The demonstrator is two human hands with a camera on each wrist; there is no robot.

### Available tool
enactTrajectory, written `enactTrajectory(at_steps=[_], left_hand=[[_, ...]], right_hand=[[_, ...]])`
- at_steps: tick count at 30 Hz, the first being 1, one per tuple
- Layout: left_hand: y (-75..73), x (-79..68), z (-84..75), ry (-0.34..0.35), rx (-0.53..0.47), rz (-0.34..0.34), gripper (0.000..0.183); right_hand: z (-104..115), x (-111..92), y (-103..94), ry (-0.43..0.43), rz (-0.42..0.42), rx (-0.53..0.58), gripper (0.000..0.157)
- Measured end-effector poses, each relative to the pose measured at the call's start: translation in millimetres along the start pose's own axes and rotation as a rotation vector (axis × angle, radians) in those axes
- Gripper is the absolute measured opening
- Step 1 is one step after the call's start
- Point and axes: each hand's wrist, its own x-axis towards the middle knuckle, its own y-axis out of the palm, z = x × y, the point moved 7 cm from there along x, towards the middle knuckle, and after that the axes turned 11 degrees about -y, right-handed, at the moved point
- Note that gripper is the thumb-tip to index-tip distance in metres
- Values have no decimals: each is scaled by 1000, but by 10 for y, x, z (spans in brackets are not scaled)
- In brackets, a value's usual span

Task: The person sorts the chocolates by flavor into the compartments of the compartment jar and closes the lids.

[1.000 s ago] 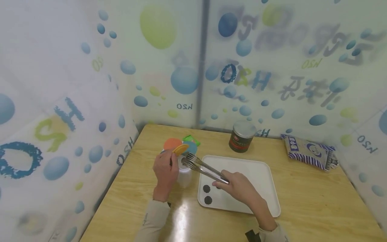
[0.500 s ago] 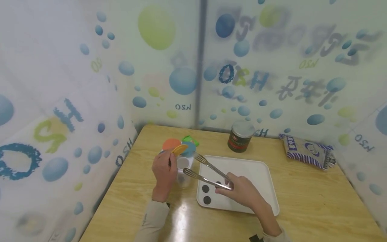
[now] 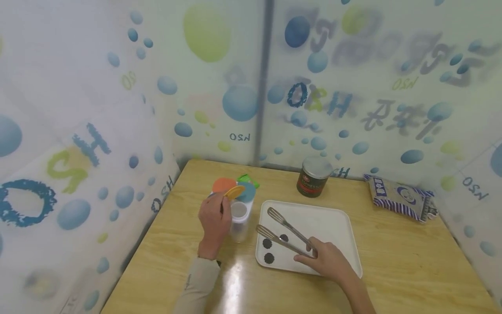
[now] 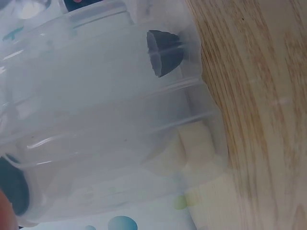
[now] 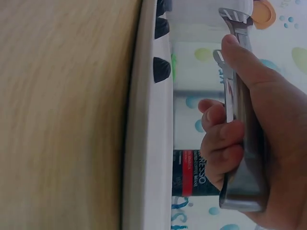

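Note:
At the left of the table my left hand (image 3: 215, 218) holds up the yellow lid (image 3: 234, 192) of a clear, compartmented container (image 3: 239, 229), leaving one round opening uncovered. Seen from the left wrist, the container has a dark fluted piece (image 4: 164, 52) low in one compartment and pale pieces (image 4: 192, 143) in the neighbouring one. My right hand (image 3: 328, 261) grips metal tongs (image 3: 291, 228), whose arms stand apart with nothing between their tips. Beneath the tongs, the white tray (image 3: 333, 226) bears three small dark pieces (image 3: 268, 258) near its left edge.
An orange lid (image 3: 224, 185) and a blue lid (image 3: 247, 192) cover other compartments. Behind them lies a green wrapper (image 3: 248, 179). A dark espresso tin (image 3: 312, 179) stands behind the tray, and a striped bag (image 3: 401, 197) lies at the back right.
The tongs spread apart over the container, letting go of a dark piece, then moved right and towards me over the tray. My left hand has stayed at the yellow lid.

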Motion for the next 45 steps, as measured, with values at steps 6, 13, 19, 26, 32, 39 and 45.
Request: enactTrajectory(at_steps=[6, 13, 19, 26, 32, 39, 45], left_hand=[[-14, 1, 8, 2, 15, -3, 25], [-20, 21, 13, 2, 6, -4, 24], [39, 33, -28, 12, -8, 8, 19], [63, 25, -53, 2, -11, 10, 19], [17, 2, 0, -9, 6, -1, 21], [0, 9, 7, -15, 17, 3, 23], [-8, 8, 5, -9, 13, -4, 22]], right_hand=[[-199, -167, 35, 60, 33, 12, 44], [-353, -290, 6, 120, 33, -40, 47], [-407, -376, 5, 161, 58, -86, 49], [-420, -407, -28, 151, 60, -86, 47], [-457, -376, 52, 121, 69, -51, 41], [-459, -378, 69, 110, 63, -14, 39], [-435, -365, 55, 110, 46, 4, 37]])
